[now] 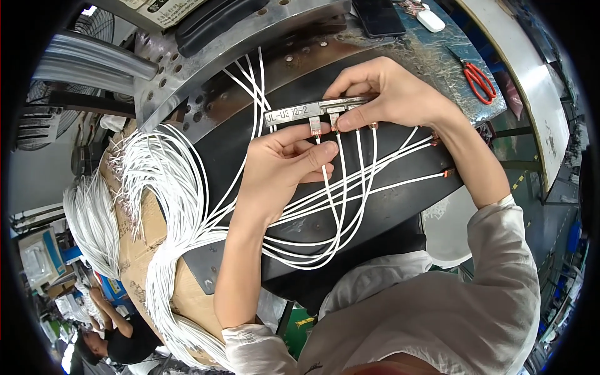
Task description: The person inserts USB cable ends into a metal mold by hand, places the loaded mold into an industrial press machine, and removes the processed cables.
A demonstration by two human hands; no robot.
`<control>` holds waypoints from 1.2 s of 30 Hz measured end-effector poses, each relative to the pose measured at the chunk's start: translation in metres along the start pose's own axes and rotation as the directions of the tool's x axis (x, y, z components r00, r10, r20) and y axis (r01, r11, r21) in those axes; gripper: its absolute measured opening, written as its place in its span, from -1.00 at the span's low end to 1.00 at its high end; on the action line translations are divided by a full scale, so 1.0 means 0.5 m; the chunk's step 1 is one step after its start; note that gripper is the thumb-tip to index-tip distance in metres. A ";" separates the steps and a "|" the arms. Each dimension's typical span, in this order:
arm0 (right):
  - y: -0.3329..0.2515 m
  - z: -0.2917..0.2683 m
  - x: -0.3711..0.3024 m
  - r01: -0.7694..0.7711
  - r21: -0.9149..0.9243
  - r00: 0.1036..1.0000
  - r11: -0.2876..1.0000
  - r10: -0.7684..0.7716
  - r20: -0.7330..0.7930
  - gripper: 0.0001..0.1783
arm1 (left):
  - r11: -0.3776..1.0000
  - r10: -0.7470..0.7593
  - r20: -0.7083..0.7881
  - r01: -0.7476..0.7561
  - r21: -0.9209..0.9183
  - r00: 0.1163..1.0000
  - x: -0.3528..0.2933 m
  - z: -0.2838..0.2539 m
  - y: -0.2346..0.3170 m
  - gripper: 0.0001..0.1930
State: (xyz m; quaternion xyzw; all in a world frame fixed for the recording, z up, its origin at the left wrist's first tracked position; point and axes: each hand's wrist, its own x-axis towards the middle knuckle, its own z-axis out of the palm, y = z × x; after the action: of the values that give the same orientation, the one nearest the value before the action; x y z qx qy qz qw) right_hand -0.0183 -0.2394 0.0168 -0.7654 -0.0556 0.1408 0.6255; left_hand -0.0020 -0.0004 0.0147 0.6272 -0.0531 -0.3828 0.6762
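Note:
A narrow metal bar (290, 114) is held up over the black work surface, with several silver plugs (315, 127) of white cables in a row along its near side. My right hand (390, 94) grips the bar's right end, fingers behind it and thumb pressed by a plug. Between thumb and forefinger, my left hand (278, 169) pinches a white cable (327, 187) just below its plug at the bar's left part. The cables loop down from the bar and back left to a thick white cable bundle (169, 250). My left fingers partly hide the pinched cable.
Behind the bar stands a perforated metal machine frame (250, 37). Red-handled scissors (478, 82), a black phone (379, 17) and a small white case (430, 20) lie far right. Loose cable ends (447, 173) rest at right. Another person (119, 331) works at lower left.

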 end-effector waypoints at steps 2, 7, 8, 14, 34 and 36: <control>-0.011 -0.008 -0.001 -0.081 -0.011 0.996 0.997 0.081 0.048 -0.62 | 0.997 0.057 -0.003 -0.057 0.043 0.998 0.002 0.003 -0.007 -0.71; -0.016 -0.048 0.014 0.214 -0.658 0.977 0.722 -0.163 0.138 -0.61 | 0.838 0.175 -0.135 -0.076 0.540 0.975 -0.027 0.011 0.029 -0.78; -0.014 -0.051 0.022 0.217 -0.657 0.976 0.722 -0.169 0.136 -0.61 | 0.835 0.178 -0.135 -0.077 0.545 0.975 -0.024 0.009 0.027 -0.78; 0.014 -0.040 0.161 0.331 -0.918 0.677 0.220 -0.733 0.068 -0.69 | 0.058 0.844 0.157 -0.377 0.924 0.513 0.035 -0.047 0.027 -0.81; -0.003 -0.059 0.275 0.135 -0.889 0.700 0.437 -0.677 -0.226 -0.74 | 0.185 0.790 0.087 -0.370 0.910 0.607 0.016 -0.049 0.089 -0.70; -0.007 -0.083 0.175 0.139 -0.873 0.789 0.468 -0.584 -0.188 -0.73 | 0.102 0.821 0.200 -0.483 0.870 0.534 -0.109 -0.027 0.074 -0.76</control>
State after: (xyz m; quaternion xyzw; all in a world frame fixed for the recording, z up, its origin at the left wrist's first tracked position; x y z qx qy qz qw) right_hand 0.0771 -0.2550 0.0148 -0.9431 -0.1303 -0.2303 0.2015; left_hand -0.0160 0.0392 0.0672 0.8293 -0.3957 0.1620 0.3598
